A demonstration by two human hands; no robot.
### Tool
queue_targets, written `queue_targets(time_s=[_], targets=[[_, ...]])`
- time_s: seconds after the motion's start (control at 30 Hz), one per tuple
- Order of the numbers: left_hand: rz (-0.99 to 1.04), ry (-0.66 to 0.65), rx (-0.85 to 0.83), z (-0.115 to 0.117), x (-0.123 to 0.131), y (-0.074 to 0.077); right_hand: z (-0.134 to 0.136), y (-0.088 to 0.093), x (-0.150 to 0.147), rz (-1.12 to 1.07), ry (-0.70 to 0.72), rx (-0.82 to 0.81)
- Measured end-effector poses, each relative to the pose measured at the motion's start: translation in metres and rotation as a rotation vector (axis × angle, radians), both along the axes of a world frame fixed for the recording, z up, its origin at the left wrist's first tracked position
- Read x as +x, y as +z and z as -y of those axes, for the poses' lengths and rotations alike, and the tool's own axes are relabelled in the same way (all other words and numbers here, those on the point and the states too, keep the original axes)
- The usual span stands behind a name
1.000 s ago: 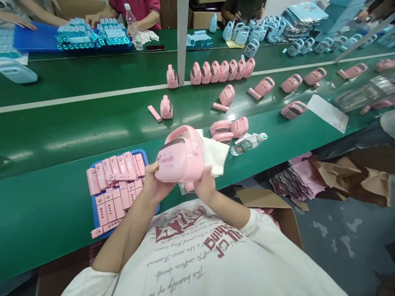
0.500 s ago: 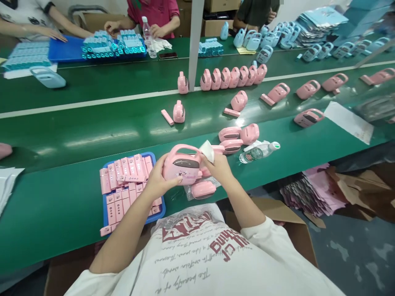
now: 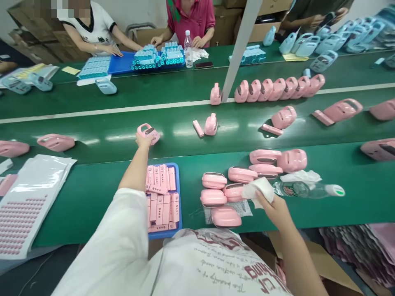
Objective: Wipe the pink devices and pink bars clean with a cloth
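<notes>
Stretched out over the green conveyor belt, my left hand (image 3: 143,140) grips a pink handled case (image 3: 152,133) with a dark oval panel. Whether the case rests on the belt I cannot tell. My right hand (image 3: 273,206) pinches a crumpled white tissue (image 3: 261,190) over the near bench. Beside the tissue is a cluster of similar pink cases (image 3: 214,197), several of them lying on their sides. Between my arms stands a blue tray (image 3: 177,181) filled with small pink bar-shaped parts (image 3: 159,208).
A clear plastic bottle (image 3: 304,189) lies right of my right hand. Printed sheets (image 3: 27,205) lie at the left. More pink cases (image 3: 211,124) stand along the belt, near a grey post (image 3: 239,45). Across it, co-workers sit by blue parts (image 3: 148,56).
My left hand has carried the pink case forward and left, from in front of me to over the belt. My right hand, with the tissue, has come away from the case. The view has shifted left.
</notes>
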State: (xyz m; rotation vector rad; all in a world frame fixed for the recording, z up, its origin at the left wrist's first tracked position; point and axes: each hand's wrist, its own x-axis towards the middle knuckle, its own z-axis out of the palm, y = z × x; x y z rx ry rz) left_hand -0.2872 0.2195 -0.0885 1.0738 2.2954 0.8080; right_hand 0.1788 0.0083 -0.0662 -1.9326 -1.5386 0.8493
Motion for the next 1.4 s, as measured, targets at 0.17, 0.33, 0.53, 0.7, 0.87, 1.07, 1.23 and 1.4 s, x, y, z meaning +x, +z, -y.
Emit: queue_targets(time_s=[0.17, 0.33, 0.53, 0.7, 0.87, 1.07, 1.23, 1.4], targets=[[-0.016, 0.195, 0.026, -0.011, -0.025, -0.013, -0.003, -0.006, 0.014, 0.059, -0.086, -0.016], [-0.008, 0.126, 0.058, 0.014, -0.025, -0.025, -0.009, -0.007, 0.0, 0.078, -0.047, -0.002], [0.006, -0.104, -0.036, 0.042, -0.037, -0.023, -0.011, -0.001, -0.009, 0.029, 0.05, -0.019], [-0.059, -0.459, -0.187, 0.111, -0.035, -0.006, -0.002, -0.006, 0.0, -0.01, 0.0, -0.052], [-0.162, -0.705, -0.291, 0.201, -0.011, 0.0, 0.009, -0.01, -0.009, -0.065, -0.065, -0.006], [-0.278, -0.7, -0.293, 0.216, -0.008, -0.003, 0.014, -0.01, -0.02, -0.189, -0.018, 0.002], [-0.169, -0.649, -0.117, 0.218, 0.002, 0.034, 0.021, -0.012, -0.025, -0.379, -0.102, -0.037], [0.264, -0.58, 0.377, 0.235, 0.052, 0.103, 0.028, -0.008, -0.05, -0.794, -0.276, 0.011]])
